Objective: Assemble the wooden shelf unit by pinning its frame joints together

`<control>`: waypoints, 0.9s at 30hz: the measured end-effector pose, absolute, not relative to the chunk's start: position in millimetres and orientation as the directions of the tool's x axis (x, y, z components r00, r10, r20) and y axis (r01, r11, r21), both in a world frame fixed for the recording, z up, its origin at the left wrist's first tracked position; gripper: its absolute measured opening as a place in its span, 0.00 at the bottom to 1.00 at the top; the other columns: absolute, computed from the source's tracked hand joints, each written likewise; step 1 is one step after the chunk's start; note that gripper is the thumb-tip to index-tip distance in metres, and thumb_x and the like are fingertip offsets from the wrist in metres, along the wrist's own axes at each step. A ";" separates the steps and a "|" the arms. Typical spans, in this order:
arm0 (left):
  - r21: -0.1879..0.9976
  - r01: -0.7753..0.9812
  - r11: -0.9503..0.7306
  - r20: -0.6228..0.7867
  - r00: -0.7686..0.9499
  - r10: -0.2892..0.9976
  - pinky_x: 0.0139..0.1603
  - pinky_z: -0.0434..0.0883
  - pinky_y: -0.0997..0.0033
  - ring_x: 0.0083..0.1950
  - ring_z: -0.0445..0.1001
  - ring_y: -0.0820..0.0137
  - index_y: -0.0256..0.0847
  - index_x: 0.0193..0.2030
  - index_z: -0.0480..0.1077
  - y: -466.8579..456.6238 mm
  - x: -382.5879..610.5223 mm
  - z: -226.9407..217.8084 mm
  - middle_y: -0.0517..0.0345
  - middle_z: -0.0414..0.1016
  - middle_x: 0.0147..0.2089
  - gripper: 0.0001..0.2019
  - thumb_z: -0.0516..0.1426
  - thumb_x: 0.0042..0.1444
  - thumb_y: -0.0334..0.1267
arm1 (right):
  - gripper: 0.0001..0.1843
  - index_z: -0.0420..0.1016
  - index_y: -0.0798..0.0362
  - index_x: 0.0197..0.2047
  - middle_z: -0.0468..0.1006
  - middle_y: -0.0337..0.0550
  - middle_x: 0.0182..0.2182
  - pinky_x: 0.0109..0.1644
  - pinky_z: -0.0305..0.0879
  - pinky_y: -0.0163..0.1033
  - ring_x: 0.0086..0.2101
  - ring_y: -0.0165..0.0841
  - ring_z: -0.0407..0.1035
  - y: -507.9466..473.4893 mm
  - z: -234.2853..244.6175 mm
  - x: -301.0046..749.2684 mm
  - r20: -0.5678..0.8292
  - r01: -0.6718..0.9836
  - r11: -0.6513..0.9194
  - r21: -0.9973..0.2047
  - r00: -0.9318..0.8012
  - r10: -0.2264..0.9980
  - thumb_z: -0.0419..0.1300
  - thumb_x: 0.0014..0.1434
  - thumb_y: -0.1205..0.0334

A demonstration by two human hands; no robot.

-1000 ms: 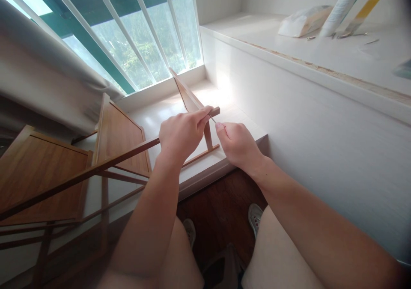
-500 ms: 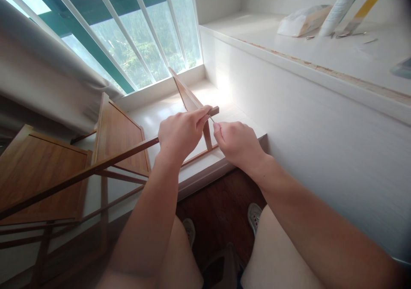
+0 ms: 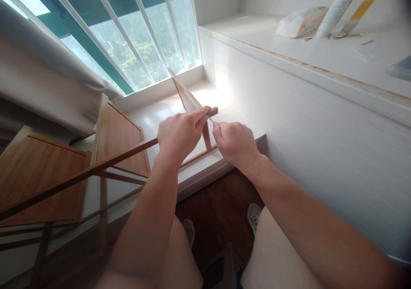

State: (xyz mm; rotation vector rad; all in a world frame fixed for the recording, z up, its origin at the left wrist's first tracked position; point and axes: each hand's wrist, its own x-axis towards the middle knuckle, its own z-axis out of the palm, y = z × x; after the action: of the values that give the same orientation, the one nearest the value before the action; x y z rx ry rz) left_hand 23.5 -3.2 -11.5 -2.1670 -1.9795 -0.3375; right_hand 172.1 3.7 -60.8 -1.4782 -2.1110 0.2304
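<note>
The head camera looks forward and down from above the arms [image 3: 157,210], fairly near the fingers [image 3: 201,112], facing the window [image 3: 139,36] beyond them, with floor [image 3: 221,199] below.

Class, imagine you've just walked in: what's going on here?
A person's left hand is closed around a long wooden bar near its end. The right hand grips a thin metal rod that points toward the bar. Wooden panels stand at picture left, and a white tube is on the white ledge at upper right.
</note>
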 end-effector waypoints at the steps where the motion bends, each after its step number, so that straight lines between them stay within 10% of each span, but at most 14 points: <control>1: 0.016 0.995 -0.097 0.293 0.088 0.952 0.36 0.64 0.64 0.39 0.77 0.60 0.68 0.59 0.71 -3.2 23.1 -11.6 0.61 0.83 0.42 0.18 0.46 0.68 0.51 | 0.24 0.70 0.52 0.27 0.71 0.45 0.23 0.30 0.45 0.40 0.24 0.34 0.62 3.9 -60.9 171.7 0.340 0.810 0.383 -0.444 -0.243 0.909 0.43 0.71 0.55; 15: 0.013 0.994 -0.108 0.295 0.099 0.950 0.35 0.63 0.64 0.38 0.77 0.60 0.68 0.59 0.71 -2.8 22.2 -12.8 0.60 0.82 0.41 0.19 0.45 0.68 0.51 | 0.23 0.54 0.50 0.21 0.58 0.39 0.19 0.32 0.38 0.42 0.22 0.31 0.47 3.9 -60.9 169.2 0.359 0.645 0.389 -0.658 -0.187 0.915 0.46 0.69 0.57; 27: 0.005 0.992 -0.126 0.311 0.118 0.943 0.33 0.59 0.65 0.36 0.77 0.61 0.67 0.59 0.71 -2.1 20.3 -14.2 0.60 0.83 0.41 0.19 0.45 0.69 0.51 | 0.25 0.57 0.51 0.20 0.62 0.39 0.18 0.31 0.45 0.40 0.23 0.30 0.56 2.1 -58.2 164.2 0.243 0.622 0.288 -0.728 -0.158 0.957 0.44 0.69 0.55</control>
State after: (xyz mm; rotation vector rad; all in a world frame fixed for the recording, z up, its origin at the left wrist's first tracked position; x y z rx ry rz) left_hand 20.3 -2.1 -14.2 -2.1866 -1.9289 -0.3537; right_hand 164.2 2.1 -58.2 -1.4161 -1.8718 0.6200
